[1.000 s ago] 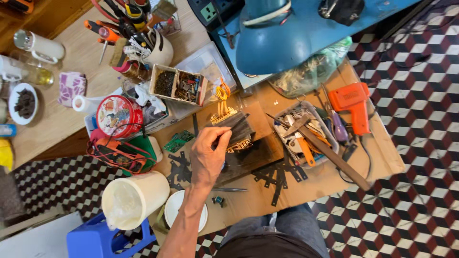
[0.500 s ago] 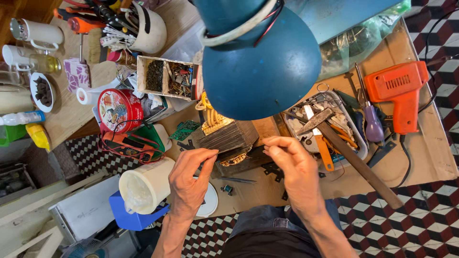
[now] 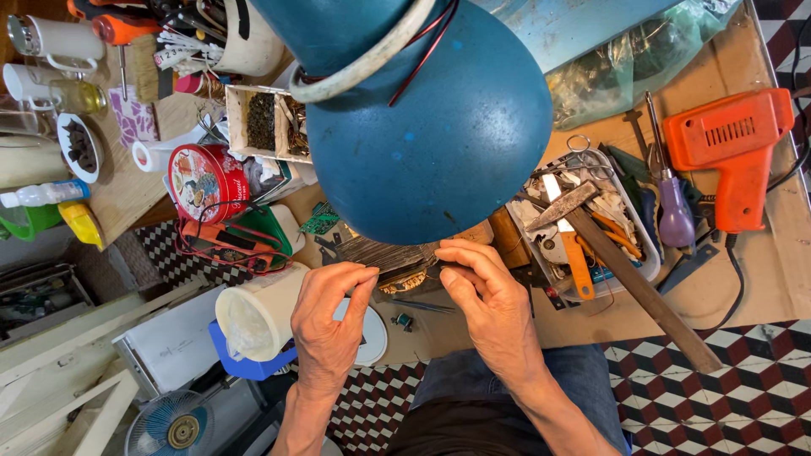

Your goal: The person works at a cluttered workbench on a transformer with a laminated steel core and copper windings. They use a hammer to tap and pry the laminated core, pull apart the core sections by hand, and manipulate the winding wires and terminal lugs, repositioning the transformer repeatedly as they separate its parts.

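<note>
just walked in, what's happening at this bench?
A person works at a cluttered workbench under a big blue lamp shade. Left hand and right hand meet over a stack of thin metal plates, fingertips pinching at its edge. A hammer and an orange soldering gun lie unused to the right.

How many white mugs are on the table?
2: one white mug at the top-left corner, another white mug just below it beside a small glass jar. More may hide behind the blue lamp.
</note>
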